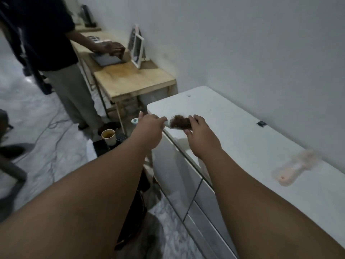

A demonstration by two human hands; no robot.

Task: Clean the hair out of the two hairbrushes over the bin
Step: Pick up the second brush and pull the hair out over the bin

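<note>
Above the front edge of the white surface (233, 128), we grip the first hairbrush (169, 125) by its handle in the left hand (149, 126) so the right hand (198, 129) can pinch its hair clump (180, 122) free, while the pink hairbrush (293, 165) waits on the surface.

Glossy white cabinet top (233, 128); matt raw-wood table (130, 81); plastic hairbrush (168, 125).
</note>
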